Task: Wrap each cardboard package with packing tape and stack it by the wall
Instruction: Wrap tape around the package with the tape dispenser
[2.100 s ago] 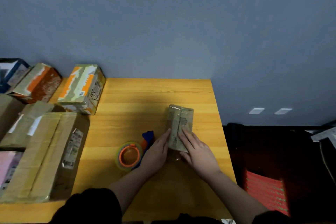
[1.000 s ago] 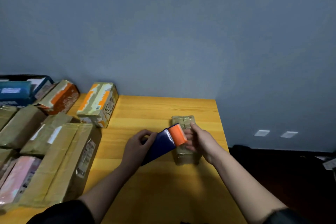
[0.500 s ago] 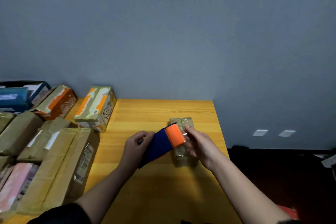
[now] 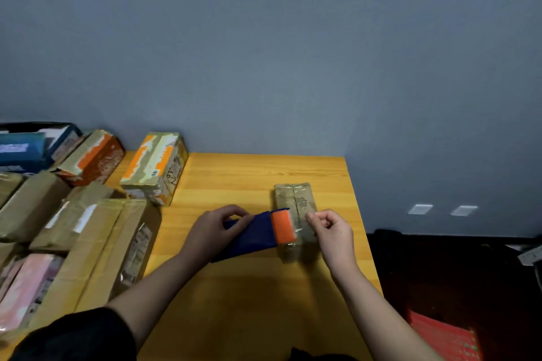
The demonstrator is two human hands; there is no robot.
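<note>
Cardboard package (image 4: 295,214), small, stiff and probably light, lies on the table (image 4: 249,287) right of centre; left hand (image 4: 215,231) grips the blue-orange tape dispenser (image 4: 261,233) against it, right hand (image 4: 330,230) pinches what appears to be the clear tape end, so steady it by its long sides.

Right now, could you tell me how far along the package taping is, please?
Several boxes already sit by the wall. In hand: the left hand holds the tape dispenser against the small package; the right hand pinches the tape. Left: finishing and stacking it.
</note>
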